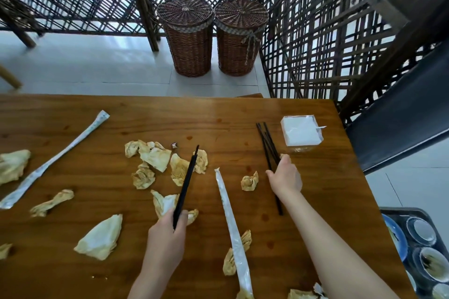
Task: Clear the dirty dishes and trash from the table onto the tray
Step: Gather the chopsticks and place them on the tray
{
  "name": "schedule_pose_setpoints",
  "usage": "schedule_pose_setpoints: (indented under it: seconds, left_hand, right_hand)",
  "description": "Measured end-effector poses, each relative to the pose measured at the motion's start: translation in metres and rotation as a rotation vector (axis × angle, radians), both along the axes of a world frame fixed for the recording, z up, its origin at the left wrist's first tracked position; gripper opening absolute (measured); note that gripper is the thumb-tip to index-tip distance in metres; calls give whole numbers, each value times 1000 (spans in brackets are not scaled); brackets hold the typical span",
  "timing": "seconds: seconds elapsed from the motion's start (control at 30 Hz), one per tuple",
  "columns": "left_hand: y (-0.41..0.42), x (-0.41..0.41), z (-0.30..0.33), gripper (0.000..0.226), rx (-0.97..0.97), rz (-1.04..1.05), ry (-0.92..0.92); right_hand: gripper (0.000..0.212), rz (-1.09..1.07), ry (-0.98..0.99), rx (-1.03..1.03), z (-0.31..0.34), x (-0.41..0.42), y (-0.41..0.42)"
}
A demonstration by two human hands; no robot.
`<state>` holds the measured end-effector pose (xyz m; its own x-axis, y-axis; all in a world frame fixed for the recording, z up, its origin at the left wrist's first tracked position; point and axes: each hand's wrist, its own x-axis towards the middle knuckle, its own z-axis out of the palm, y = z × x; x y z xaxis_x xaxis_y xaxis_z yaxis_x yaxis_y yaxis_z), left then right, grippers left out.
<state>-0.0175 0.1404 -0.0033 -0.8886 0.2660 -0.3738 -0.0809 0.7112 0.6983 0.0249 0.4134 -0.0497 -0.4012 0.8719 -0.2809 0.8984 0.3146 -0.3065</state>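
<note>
**Chopstick Collection Step**

Wooden table [218, 114] carries stained napkins [153, 155] left of the napkin pack [301, 132]. My left hand [167, 233] grips one black chopstick pair [185, 187]; my right hand [285, 176] curls round the other chopsticks [267, 143] beside the pack. Next: carry both to the tray [418, 216], near right of the pack.

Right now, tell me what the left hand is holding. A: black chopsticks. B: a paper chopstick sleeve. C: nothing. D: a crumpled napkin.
A: the left hand grips black chopsticks that angle up over the soiled napkins.
</note>
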Motion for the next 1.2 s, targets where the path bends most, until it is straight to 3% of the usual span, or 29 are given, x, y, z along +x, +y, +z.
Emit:
schedule_pose_setpoints:
  seconds: [0.43, 0.77, 1.03, 1.2]
  left_hand:
    - [-8, 0, 0, 23, 9, -6, -6]
    - [-9, 4, -1, 22, 5, -18, -12]
    - [-6, 11, 1, 21, -4, -1, -10]
    - [2, 23, 7, 22, -23, -13, 16]
  right_hand:
    - [42, -91, -76, 26, -8, 6, 3]
    - [25, 59, -220, 40, -8, 8, -2]
    - [43, 158, -176, 85, 4, 23, -1]
    - [33, 114, -22, -12, 21, 45, -6]
